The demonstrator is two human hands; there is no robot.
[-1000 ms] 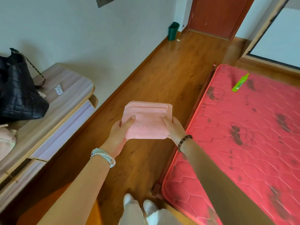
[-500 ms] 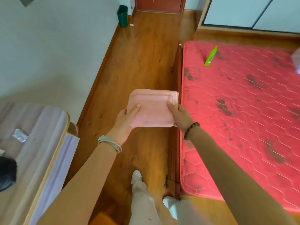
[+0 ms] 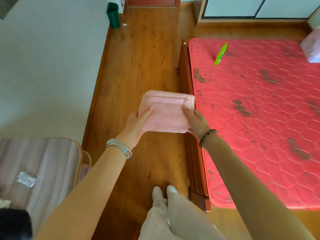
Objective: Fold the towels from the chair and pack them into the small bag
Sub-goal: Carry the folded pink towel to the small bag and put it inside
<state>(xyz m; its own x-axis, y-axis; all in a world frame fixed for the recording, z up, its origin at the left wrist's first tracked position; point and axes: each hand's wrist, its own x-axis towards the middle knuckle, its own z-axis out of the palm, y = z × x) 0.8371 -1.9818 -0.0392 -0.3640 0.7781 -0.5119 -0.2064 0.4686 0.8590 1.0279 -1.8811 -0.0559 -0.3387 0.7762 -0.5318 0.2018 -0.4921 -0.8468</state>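
Two hands hold a folded pink towel (image 3: pixel 167 113) in the air between them, above a glossy wooden floor (image 3: pixel 147 66). The towel is a thick, fluffy terry rectangle with ribbed, layered edges on its far side. The left hand (image 3: pixel 136 121) grips its left edge with the thumb flat on top. The right hand (image 3: pixel 197 121) grips the right edge the same way. Both bare arms reach forward, a bracelet on each wrist. Right of the hands lies a red quilted mattress (image 3: pixel 259 118); to their lower left is a pale striped worktop (image 3: pixel 48 161).
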